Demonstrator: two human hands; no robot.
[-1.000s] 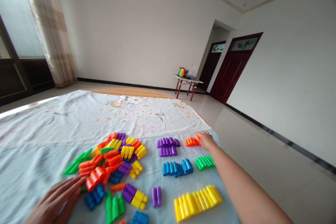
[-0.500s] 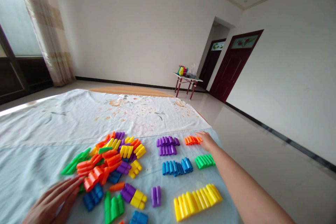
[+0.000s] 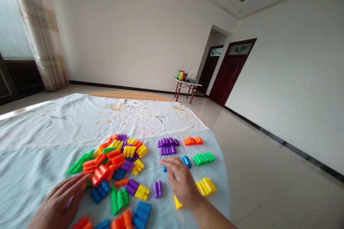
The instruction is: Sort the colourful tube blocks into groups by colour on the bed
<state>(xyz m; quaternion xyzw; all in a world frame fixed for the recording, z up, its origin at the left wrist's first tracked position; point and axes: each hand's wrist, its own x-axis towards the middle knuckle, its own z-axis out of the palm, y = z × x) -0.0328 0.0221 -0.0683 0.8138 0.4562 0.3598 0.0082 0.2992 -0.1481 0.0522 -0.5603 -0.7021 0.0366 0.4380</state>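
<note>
My left hand (image 3: 63,200) lies at the near left of a mixed pile of plastic building blocks, fingers stretched out, the tips beside an orange block (image 3: 100,175). Over the sorted rows is my right hand (image 3: 184,184), its fingers extended, with nothing visible in them. It covers much of the blue row (image 3: 186,161) and part of the yellow row (image 3: 206,186). A purple block (image 3: 158,189) lies apart to its left. Beyond it are the purple group (image 3: 168,146), the orange row (image 3: 193,140) and the green row (image 3: 204,158).
Blue cloth (image 3: 150,218) and a white floral cloth (image 3: 80,118) cover the round table. Green blocks (image 3: 119,199), blue blocks (image 3: 141,215) and orange blocks (image 3: 122,220) lie along the near side. A small folding table (image 3: 188,81) with bags stands by the far wall.
My right hand has moved from the orange row back leftward and nearer, over the blue and yellow rows. My left hand stays by the pile. The view has shifted slightly.
</note>
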